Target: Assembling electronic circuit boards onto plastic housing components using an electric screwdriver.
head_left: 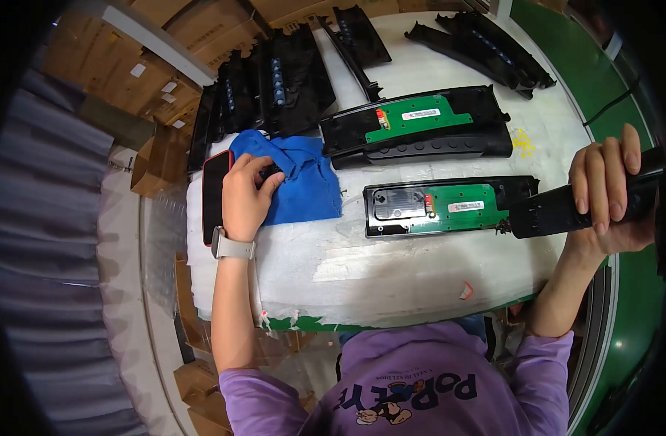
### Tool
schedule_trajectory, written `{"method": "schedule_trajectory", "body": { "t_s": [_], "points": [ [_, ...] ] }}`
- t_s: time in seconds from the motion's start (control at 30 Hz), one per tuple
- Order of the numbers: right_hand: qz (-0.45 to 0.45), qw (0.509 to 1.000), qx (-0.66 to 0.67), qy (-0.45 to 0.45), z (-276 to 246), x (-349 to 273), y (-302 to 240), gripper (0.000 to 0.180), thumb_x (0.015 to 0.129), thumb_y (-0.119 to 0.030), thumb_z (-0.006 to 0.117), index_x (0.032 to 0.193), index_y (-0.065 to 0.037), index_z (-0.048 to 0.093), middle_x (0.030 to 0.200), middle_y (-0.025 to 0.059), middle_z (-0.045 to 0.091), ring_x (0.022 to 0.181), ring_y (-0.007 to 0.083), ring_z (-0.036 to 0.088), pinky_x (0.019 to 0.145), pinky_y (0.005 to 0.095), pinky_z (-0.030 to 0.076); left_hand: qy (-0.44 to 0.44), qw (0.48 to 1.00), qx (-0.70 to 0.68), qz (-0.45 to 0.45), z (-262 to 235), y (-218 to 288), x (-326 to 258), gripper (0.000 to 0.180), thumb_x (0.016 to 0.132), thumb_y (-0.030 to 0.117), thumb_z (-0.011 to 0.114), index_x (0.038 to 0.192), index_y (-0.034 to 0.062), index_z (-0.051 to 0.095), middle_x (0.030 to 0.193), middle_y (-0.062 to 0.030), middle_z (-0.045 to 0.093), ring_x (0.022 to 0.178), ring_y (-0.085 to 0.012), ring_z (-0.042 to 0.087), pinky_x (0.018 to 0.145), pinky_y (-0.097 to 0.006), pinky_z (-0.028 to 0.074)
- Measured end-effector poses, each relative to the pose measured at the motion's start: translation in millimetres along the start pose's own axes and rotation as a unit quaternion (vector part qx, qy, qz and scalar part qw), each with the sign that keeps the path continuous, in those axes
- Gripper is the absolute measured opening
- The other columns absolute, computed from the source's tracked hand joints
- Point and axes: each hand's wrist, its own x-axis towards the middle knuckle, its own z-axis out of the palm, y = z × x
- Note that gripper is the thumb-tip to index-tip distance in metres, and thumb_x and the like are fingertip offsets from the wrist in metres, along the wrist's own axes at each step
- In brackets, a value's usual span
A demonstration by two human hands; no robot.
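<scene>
My left hand [247, 192] rests on a crumpled blue cloth [304, 196], its thumb and fingers curled in and pinching a fold. A smartphone [215, 196] with a red edge lies beside that hand, partly under the cloth. At the right, my right hand [607, 190] is wrapped round a long black plastic housing piece [543, 213], held up and tilted. The near end of this piece overlaps a black housing [380, 207] with a green circuit board [460, 206], lying on the table; whether they touch, I cannot tell.
Behind lies another black housing with a green board [420, 116]. Several black plastic shells [300, 80] are stacked at the far left, and more shells [493, 54] lie far right. Small yellow bits [522, 143] and a red-and-white scrap [466, 291] lie on the white-covered table [296, 269].
</scene>
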Motion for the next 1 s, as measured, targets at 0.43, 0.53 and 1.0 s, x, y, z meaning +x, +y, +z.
{"method": "schedule_trajectory", "body": {
  "t_s": [0.43,0.53,1.0],
  "points": [
    [0.056,0.984,0.032,-0.167,-26,5,3,0.053,0.083,-0.045,0.056,0.108,-0.001,0.040,0.069,0.0015,0.048,0.052,0.0117,0.050,0.065,0.0291,0.044,0.117,0.987,-0.104,-0.043,-1,-3,-7,0.009,0.080,0.006,0.063,0.084,-0.0019,0.064,0.072,-0.0075,0.060,0.058,-0.0164,0.056,0.054,-0.027,0.043],
    [0.073,0.995,-0.005,-0.070,-10,4,2,0.044,0.078,-0.037,0.064,0.096,-0.004,0.041,0.064,0.0003,0.050,0.047,0.0103,0.050,0.056,0.0256,0.043,0.045,0.878,-0.442,-0.179,-5,12,-4,0.014,0.086,0.013,0.060,0.090,-0.0014,0.062,0.077,-0.0022,0.059,0.063,-0.0065,0.050,0.059,-0.019,0.040],
    [0.100,0.978,-0.041,-0.179,24,24,4,0.050,0.078,-0.042,0.061,0.106,-0.006,0.040,0.068,-0.0015,0.050,0.051,0.0101,0.051,0.063,0.0279,0.044,-0.326,0.584,-0.712,-0.213,20,133,-1,0.013,0.087,0.008,0.056,0.092,-0.0033,0.060,0.075,-0.0068,0.059,0.050,-0.0033,0.036,0.047,-0.017,0.029]
  ]
}}
